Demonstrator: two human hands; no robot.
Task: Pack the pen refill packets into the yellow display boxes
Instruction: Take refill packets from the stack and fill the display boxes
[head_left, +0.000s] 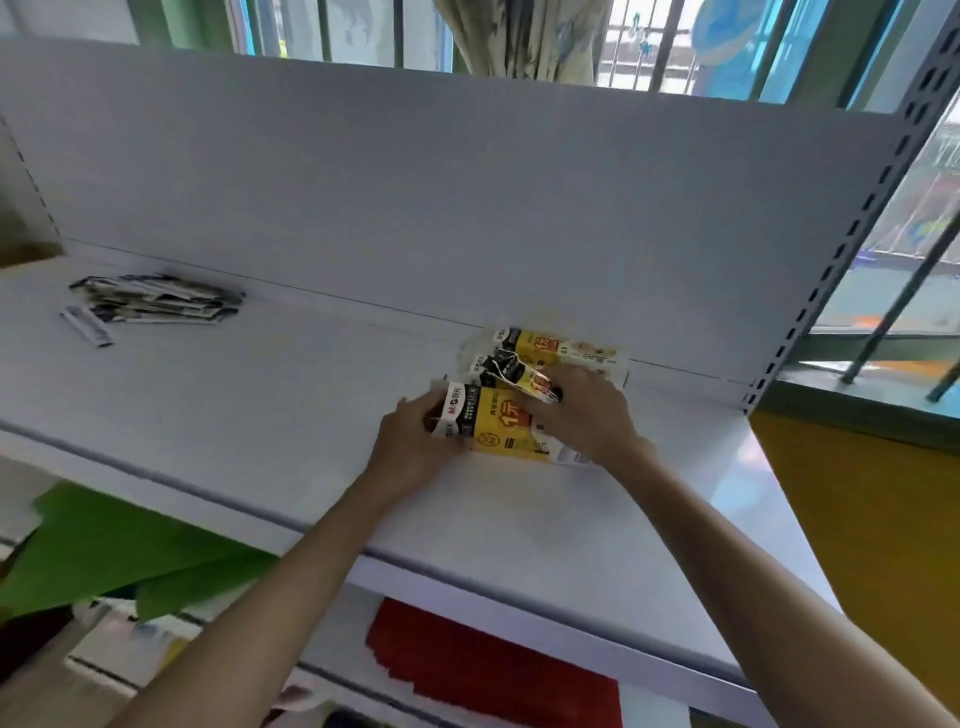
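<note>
Three yellow display boxes lie close together on the white shelf (260, 395), at its right. My left hand (410, 441) grips the left end of the nearest yellow box (501, 423). My right hand (582, 410) rests on the right part of that box, its fingers curled at the middle box (511, 371). The far box (550, 348) lies against the back panel. A pile of pen refill packets (156, 301) sits far off at the shelf's left, with one loose packet (85, 325) beside it.
A white back panel (415, 182) rises behind the shelf, and a perforated grey upright (852, 218) stands at the right. Lower shelves hold green sheets (119, 551) and a red item (488, 670). Barred windows lie beyond.
</note>
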